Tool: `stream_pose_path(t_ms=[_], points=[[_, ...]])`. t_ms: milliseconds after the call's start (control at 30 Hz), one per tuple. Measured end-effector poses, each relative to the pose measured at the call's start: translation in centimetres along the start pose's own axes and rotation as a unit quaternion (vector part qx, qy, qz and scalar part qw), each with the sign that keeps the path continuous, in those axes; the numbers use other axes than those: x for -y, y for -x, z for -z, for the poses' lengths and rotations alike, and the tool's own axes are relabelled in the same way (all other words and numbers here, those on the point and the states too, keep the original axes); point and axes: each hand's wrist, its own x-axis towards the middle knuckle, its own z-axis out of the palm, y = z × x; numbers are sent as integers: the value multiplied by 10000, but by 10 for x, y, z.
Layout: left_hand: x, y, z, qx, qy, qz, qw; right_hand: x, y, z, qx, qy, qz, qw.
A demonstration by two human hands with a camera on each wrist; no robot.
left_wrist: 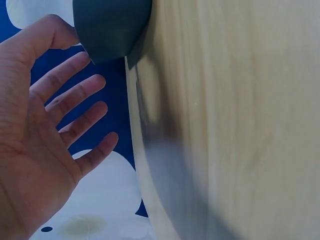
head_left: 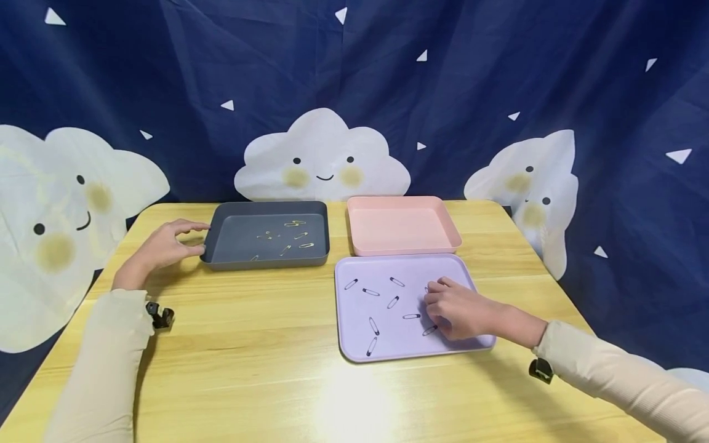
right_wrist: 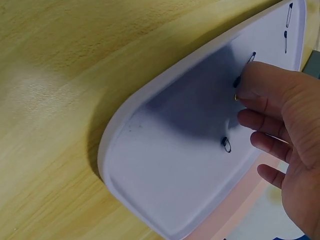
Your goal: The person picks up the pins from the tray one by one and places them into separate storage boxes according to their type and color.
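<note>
My left hand (head_left: pixel 166 246) is at the left end of the dark grey tray (head_left: pixel 266 264), fingers fairly straight. Thumb and index finger touch or nearly touch its wall in the left wrist view, with the other fingers (left_wrist: pixel 82 122) spread free. Several gold safety pins (head_left: pixel 306 245) lie inside that tray. Over the right part of the lilac tray (head_left: pixel 354 351), my right hand (head_left: pixel 456 307) brings thumb and index finger together. A small gold bit of a safety pin (right_wrist: pixel 236 97) shows at those fingertips; the rest is hidden. Several black-headed safety pins (head_left: pixel 373 326) are scattered on the lilac tray.
A pink tray (head_left: pixel 404 224) stands behind the lilac one, right of the grey tray. All three sit on a light wooden table (head_left: pixel 249 357). Behind hangs a dark blue curtain (head_left: pixel 277 61) with cloud faces.
</note>
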Motion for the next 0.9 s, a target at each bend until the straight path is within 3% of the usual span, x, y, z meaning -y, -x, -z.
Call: stream_pose_path(t_ms=[367, 900], points=[[-1, -4, -7, -22, 548, 211, 9983, 1, -7, 4, -37, -18, -65, 10000], [1, -7, -11, -150, 681, 419, 9967, -3, -17, 13, -245, 141, -58, 9996]])
